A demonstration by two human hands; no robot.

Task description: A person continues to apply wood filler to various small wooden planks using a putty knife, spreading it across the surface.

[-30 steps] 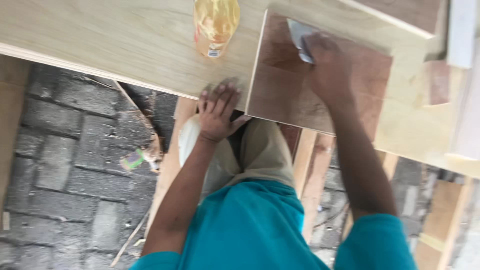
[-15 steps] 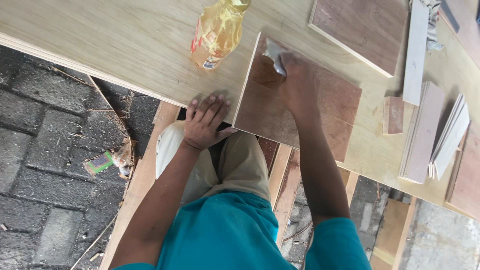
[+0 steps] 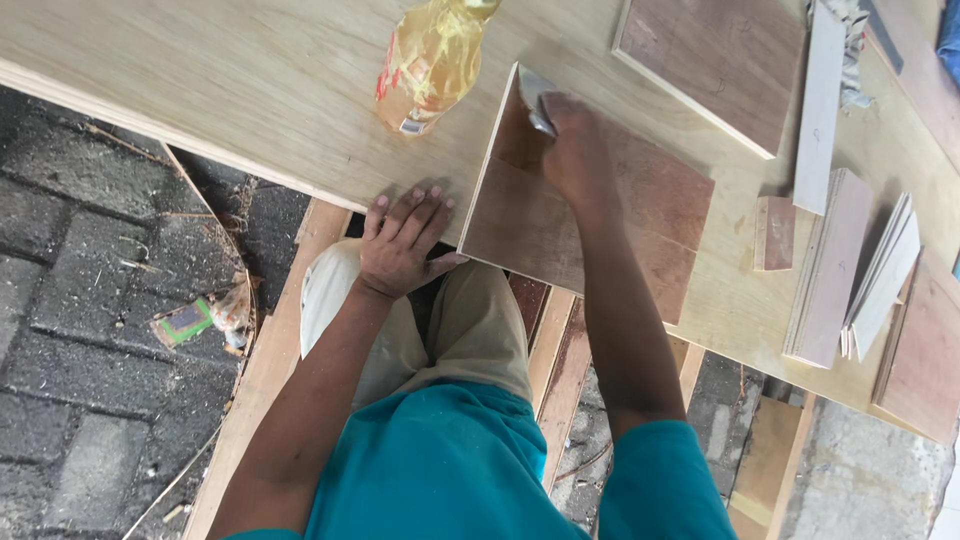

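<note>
My right hand point(image 3: 572, 150) grips a scraper point(image 3: 534, 100) on the reddish panel point(image 3: 640, 225); left hand point(image 3: 402, 240), fingers spread flat on the workbench edge, could let it slide.

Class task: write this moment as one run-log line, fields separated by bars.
left hand: flat on bench edge | right hand: pressing scraper on brown panel | bottle: beside panel
</note>
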